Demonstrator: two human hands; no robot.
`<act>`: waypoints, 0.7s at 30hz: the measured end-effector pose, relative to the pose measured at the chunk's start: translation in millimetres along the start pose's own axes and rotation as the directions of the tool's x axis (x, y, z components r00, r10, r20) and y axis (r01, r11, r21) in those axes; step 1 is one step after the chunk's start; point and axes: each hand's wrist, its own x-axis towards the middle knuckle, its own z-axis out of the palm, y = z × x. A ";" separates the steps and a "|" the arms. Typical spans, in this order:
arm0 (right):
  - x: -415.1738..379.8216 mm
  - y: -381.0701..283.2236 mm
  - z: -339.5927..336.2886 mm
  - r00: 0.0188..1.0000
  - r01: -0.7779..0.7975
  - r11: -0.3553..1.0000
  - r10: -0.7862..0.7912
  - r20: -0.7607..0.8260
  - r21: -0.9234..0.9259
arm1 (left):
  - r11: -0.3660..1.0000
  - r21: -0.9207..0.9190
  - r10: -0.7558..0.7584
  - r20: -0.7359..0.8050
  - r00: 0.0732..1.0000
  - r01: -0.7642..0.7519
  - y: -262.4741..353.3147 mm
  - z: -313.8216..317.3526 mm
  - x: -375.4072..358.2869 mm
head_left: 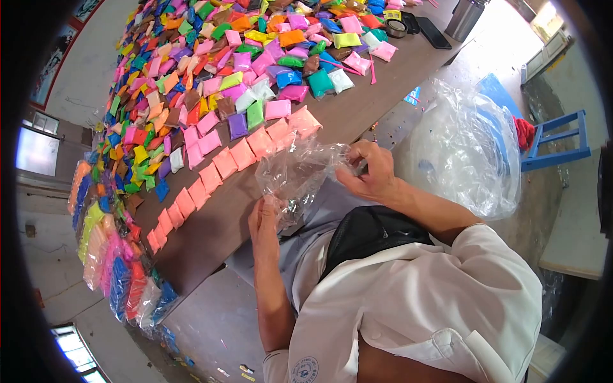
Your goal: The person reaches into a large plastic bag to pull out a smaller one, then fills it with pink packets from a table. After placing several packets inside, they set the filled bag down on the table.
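Observation:
Between my two hands a clear plastic bag (290, 175) is stretched over my lap, at the table's near edge. My left hand (265, 214) pinches its lower left side. At the bag's upper right, my right hand (372, 171) grips the rim with bent fingers. Nothing shows inside the bag, though glare blurs part of it. Just beyond it, a slanting row of salmon-pink packets (224, 162) lies along the brown table (191, 239), most of them touching their neighbours.
A large heap of colourful packets (255, 57) covers the far table. Filled bags (131, 287) stand at the left end. A phone (433, 33), tape roll (396, 27) and steel flask (465, 20) are at the back right. A big bag of clear plastic (466, 153) and blue stool (562, 142) stand right.

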 end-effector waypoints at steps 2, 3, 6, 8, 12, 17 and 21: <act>-2.0 0.6 -3.6 1.000 -0.023 0.999 0.023 0.001 -0.025 | 0.999 0.046 -0.007 0.009 1.000 0.006 2.8 0.5 -1.6; -2.2 0.9 -5.4 0.999 -0.033 0.999 0.033 -0.001 -0.039 | 0.998 0.070 -0.008 0.014 1.000 0.007 3.7 0.5 -1.4; -2.5 1.5 -8.6 0.998 -0.053 0.996 0.056 0.033 -0.076 | 0.995 0.080 0.052 0.056 0.997 -0.056 0.6 -2.9 0.7; 2.0 -0.9 -10.8 0.999 -0.038 0.993 0.040 0.021 -0.108 | 0.991 0.118 0.063 0.058 0.996 -0.069 0.2 -4.0 0.9; 8.1 -6.6 -18.2 0.995 -0.074 0.988 0.082 0.058 -0.133 | 0.975 0.206 0.065 0.086 0.994 -0.081 4.5 -5.8 -0.9; 13.7 -11.5 -22.7 0.996 -0.008 0.985 0.023 0.081 -0.173 | 0.948 0.308 0.046 0.103 0.994 -0.076 24.2 -1.8 -6.7; 20.8 -17.9 -25.6 0.995 0.007 0.984 0.010 0.095 -0.177 | 0.898 0.411 0.100 0.153 0.983 -0.156 25.7 -2.9 -2.8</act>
